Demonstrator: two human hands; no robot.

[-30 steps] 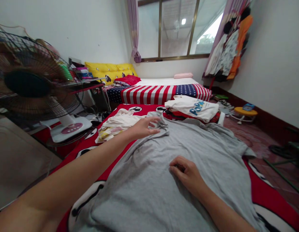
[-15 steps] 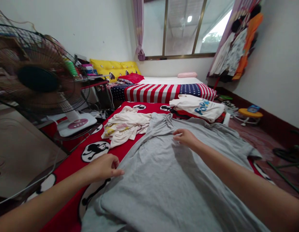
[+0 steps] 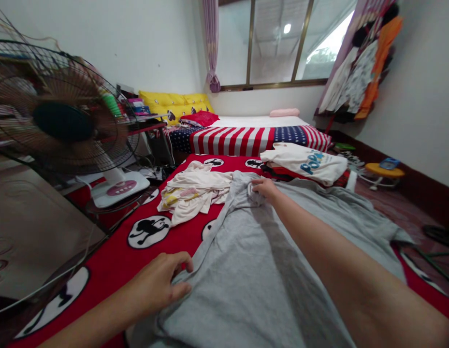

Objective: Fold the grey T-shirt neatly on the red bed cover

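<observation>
A large grey shirt (image 3: pixel 246 261) lies spread and wrinkled over a red blanket (image 3: pixel 111 256) with white ovals and black figures. At its far end my right hand (image 3: pixel 265 188) has its fingers closed on bunched cloth. My left hand (image 3: pixel 166 280) rests at the shirt's left edge, thumb and fingers apart, touching or just over the cloth. Beyond it, to the left of the shirt, a crumpled cream garment (image 3: pixel 197 188) lies in a loose heap. A stack of folded clothes, topped by a white printed shirt (image 3: pixel 307 164), sits past my right hand.
An electric fan (image 3: pixel 63 121) stands close on the left, its cable (image 3: pixel 46 278) running down beside the blanket. Behind is a bed with a striped cover (image 3: pixel 231 141). A yellow stool (image 3: pixel 383 170) stands on the right, below hanging clothes (image 3: pixel 362 72).
My right hand has moved slightly away from me and left, closing on the shirt's far end. My left hand came nearer and its fingers spread. The shirt's left edge shifted right, baring more blanket.
</observation>
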